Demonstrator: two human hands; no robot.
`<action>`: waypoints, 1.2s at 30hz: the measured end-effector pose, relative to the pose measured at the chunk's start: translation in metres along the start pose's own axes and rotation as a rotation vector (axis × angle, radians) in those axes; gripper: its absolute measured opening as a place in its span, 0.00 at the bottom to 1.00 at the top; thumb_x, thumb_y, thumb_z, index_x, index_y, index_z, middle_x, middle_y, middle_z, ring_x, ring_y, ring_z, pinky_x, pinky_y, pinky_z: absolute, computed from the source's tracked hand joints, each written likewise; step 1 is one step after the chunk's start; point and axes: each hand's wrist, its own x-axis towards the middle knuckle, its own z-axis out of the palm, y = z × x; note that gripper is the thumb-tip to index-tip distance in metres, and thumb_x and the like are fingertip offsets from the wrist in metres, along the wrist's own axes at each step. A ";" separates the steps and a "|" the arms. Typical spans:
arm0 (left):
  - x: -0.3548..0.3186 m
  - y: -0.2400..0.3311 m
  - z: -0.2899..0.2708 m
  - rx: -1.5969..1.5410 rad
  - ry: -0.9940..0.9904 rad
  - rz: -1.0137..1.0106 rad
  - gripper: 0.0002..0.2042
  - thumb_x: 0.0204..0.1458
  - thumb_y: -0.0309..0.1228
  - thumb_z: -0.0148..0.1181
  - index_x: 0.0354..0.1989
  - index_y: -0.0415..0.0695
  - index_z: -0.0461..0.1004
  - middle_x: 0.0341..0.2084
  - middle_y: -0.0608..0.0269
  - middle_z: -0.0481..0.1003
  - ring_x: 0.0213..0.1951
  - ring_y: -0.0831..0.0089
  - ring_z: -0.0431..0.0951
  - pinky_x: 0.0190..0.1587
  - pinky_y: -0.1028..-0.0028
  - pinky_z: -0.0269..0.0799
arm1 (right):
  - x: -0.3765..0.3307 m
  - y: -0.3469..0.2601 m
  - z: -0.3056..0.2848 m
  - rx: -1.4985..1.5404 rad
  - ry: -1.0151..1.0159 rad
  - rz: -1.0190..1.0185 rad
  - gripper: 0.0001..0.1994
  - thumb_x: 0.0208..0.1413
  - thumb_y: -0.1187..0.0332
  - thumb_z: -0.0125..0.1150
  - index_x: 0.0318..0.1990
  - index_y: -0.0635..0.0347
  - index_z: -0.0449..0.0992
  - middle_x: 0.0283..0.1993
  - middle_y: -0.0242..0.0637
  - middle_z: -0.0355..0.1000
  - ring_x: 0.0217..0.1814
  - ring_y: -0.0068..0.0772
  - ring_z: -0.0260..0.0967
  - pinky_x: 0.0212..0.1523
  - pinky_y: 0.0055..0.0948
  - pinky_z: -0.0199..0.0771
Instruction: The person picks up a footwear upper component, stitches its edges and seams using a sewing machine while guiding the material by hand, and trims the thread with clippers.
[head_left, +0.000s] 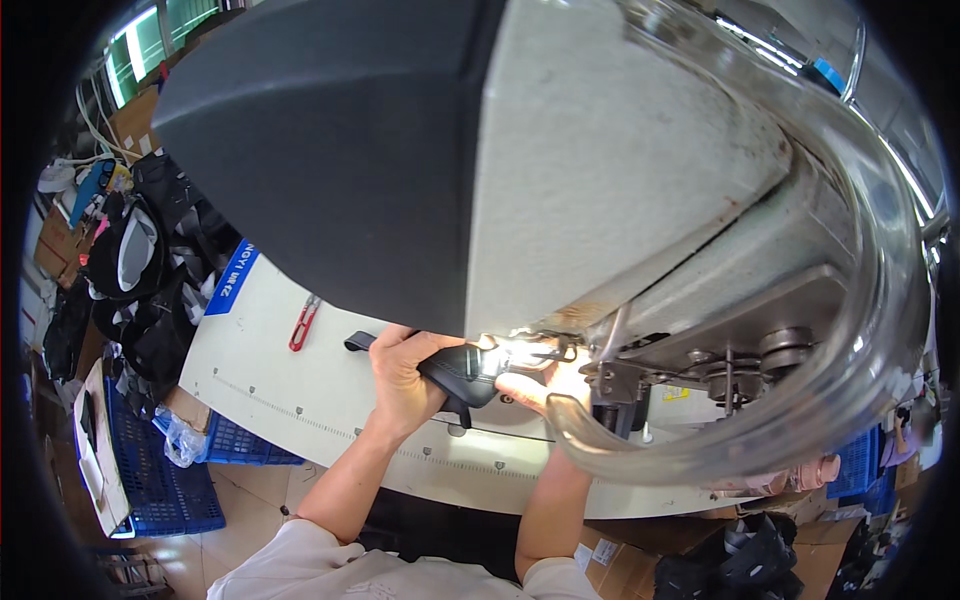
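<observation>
Under the bright lamp of a sewing machine lies a small black padded piece with straps. My left hand is closed around its left side, the thumb hidden behind or under it. From the right, my right hand pinches the piece's other end close to the needle area, its thumb on top. Glare and the machine's metal parts cover some of the right fingers. A strap end sticks out beyond my left hand, and another hangs toward me.
A red-handled cutter lies on the white table, which has a ruler scale along its front. A clear curved tube arches around the machine at right. Black bags and a blue crate stand left; cardboard boxes lie below right.
</observation>
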 end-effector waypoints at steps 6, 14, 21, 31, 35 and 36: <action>0.005 0.010 0.001 -0.217 -0.006 -0.130 0.17 0.30 0.12 0.68 0.32 0.41 0.85 0.31 0.62 0.78 0.33 0.71 0.78 0.37 0.77 0.73 | 0.010 -0.002 -0.005 0.037 -0.097 -0.057 0.21 0.42 0.76 0.77 0.45 0.67 0.76 0.42 0.38 0.76 0.44 0.30 0.73 0.47 0.32 0.74; 0.016 0.000 -0.007 0.091 -0.060 0.196 0.14 0.30 0.12 0.65 0.30 0.38 0.83 0.27 0.61 0.79 0.29 0.69 0.79 0.34 0.76 0.72 | 0.013 -0.016 0.001 0.062 -0.112 -0.020 0.16 0.44 0.77 0.75 0.42 0.68 0.78 0.39 0.39 0.78 0.40 0.30 0.75 0.42 0.30 0.77; 0.016 -0.006 0.000 0.097 -0.037 0.247 0.13 0.32 0.12 0.63 0.29 0.38 0.82 0.27 0.58 0.81 0.29 0.67 0.81 0.34 0.76 0.73 | 0.005 0.000 -0.007 0.046 -0.002 0.027 0.13 0.44 0.77 0.75 0.39 0.68 0.79 0.36 0.38 0.78 0.37 0.29 0.75 0.41 0.29 0.76; 0.021 0.003 0.000 0.114 -0.062 0.221 0.15 0.30 0.13 0.62 0.29 0.43 0.84 0.28 0.61 0.81 0.29 0.64 0.80 0.35 0.74 0.73 | 0.009 0.006 -0.011 0.030 0.017 0.083 0.10 0.45 0.77 0.74 0.35 0.68 0.80 0.32 0.37 0.78 0.34 0.27 0.75 0.38 0.27 0.76; 0.023 0.003 0.003 0.087 -0.015 0.282 0.16 0.29 0.12 0.61 0.28 0.44 0.84 0.27 0.61 0.81 0.30 0.64 0.79 0.35 0.74 0.72 | 0.009 0.009 -0.010 0.014 0.038 0.039 0.08 0.46 0.77 0.74 0.33 0.67 0.81 0.30 0.36 0.78 0.32 0.26 0.74 0.37 0.26 0.75; 0.023 0.002 0.004 0.090 -0.014 0.284 0.16 0.29 0.12 0.61 0.28 0.44 0.84 0.27 0.61 0.81 0.30 0.64 0.79 0.35 0.74 0.72 | 0.009 0.011 -0.009 0.063 0.051 0.013 0.08 0.46 0.77 0.74 0.33 0.67 0.81 0.30 0.36 0.78 0.31 0.26 0.74 0.36 0.26 0.75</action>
